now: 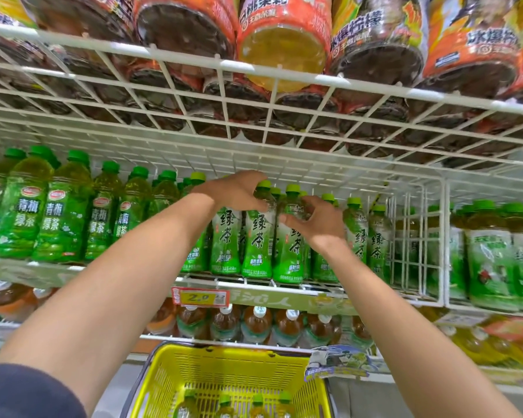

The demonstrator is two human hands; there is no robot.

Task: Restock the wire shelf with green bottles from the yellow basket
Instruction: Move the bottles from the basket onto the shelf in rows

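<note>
Two green-tea bottles w/ light green caps and white-and-green labels stand upright at the front of the white wire shelf [284, 285], side by side in the middle row. The left hand [237, 191] curls its fingers around the shoulder of the left green bottle [258, 236], just under the cap. The right hand [316, 220] wraps its fingers and thumb around the upper part of the right green bottle [290, 251], next to it. Both hands are closed on their bottles, and both bottle bottoms look like they sit on the shelf wires. More green-tea bottles of the same kind [357, 233] stand in rows beside and behind them. To the left is a group of green plum-tea bottles w/ dark green caps [58, 212]. To the right, past a white wire divider [417, 236], stand bigger green-label bottles [489, 260]. Above is another wire shelf w/ big orange-label bottles [284, 46] seen from below. Under the front edge hangs a red-and-yellow price tag [200, 297], and below that a row of brown tea bottles w/ white caps [257, 324]. At the bottom sits the yellow plastic basket [224, 366], well below the hands, w/ a few green-capped bottles [224, 407] standing inside. A dark blue sleeve [27, 390] shows at the bottom left corner.
</note>
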